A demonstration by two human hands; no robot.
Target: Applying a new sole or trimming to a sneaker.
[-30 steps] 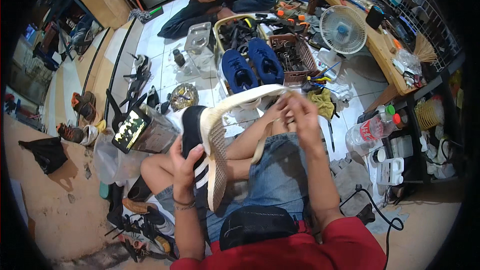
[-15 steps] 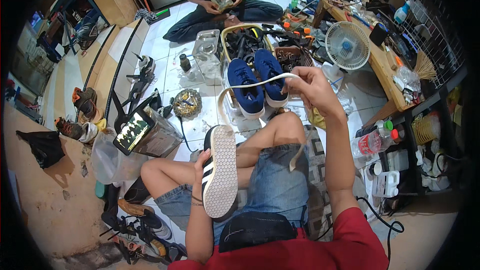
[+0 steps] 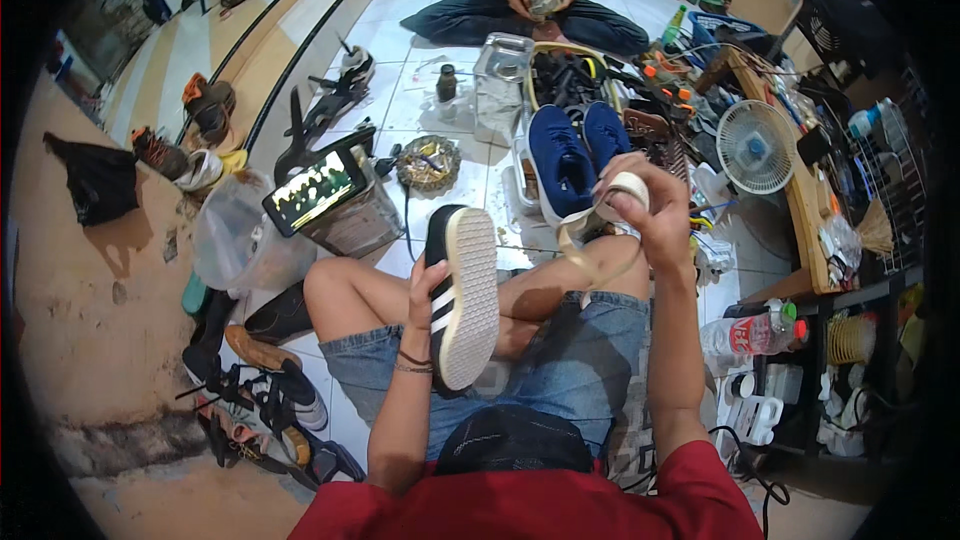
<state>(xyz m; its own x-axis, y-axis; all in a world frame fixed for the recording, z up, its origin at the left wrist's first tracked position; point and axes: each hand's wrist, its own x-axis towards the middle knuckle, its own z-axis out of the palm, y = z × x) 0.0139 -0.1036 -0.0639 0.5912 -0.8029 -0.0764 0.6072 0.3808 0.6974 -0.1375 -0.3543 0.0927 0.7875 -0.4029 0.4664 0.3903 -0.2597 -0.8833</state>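
Note:
My left hand [image 3: 428, 295] grips a black shoe with white stripes [image 3: 465, 300] upright above my lap, its pale textured sole turned to the right. My right hand [image 3: 645, 210] is raised at the right, its fingers closed on a cream strip [image 3: 575, 250] that loops over them and dangles toward my bent leg. The strip and the shoe are apart. Just beyond the right hand sits a pair of blue shoes [image 3: 555, 155], partly hidden by it.
A co-worker [image 3: 525, 15] sits cross-legged at the back, holding an object. A propped phone [image 3: 310, 190], plastic tub [image 3: 230, 230] and ashtray [image 3: 428, 165] are left; a fan [image 3: 755, 140], wooden bench [image 3: 800, 220] and bottles [image 3: 750, 335] right. More shoes [image 3: 280, 400] lie lower left.
The strip, earlier arched over the shoe, is now gathered in my right hand, away from it. The shoe has swung sole-outward and upright. The view has shifted, moving the surroundings in frame.

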